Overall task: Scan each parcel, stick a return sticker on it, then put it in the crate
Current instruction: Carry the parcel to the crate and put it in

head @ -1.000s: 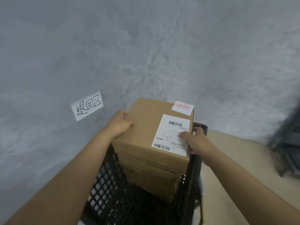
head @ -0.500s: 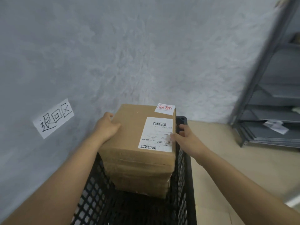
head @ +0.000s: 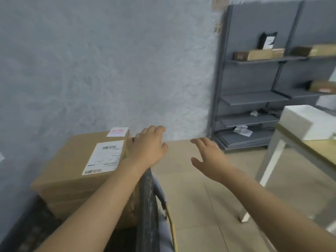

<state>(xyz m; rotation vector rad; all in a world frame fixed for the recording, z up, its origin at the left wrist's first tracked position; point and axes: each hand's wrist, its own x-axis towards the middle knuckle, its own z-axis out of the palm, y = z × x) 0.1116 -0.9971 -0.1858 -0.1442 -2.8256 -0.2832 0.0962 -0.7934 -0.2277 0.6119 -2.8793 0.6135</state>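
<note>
A brown parcel (head: 76,160) bearing a red-printed return sticker (head: 117,132) lies flat atop others in the black crate (head: 147,202).

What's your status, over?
Left hand and right hand open, holding nothing. Stickered parcel sits on the stack in the black crate. More boxes on the grey shelves; nothing in the way.

Grey shelving (head: 254,99) against wall (head: 109,60), holding boxes (head: 254,55); white foam box (head: 307,122) on table (head: 283,140).

We let go of the parcel (head: 80,160) in the crate (head: 147,197); both hands, left hand (head: 148,148) and right hand (head: 211,159), lifted away toward 3 o'clock, fingers loose.
</note>
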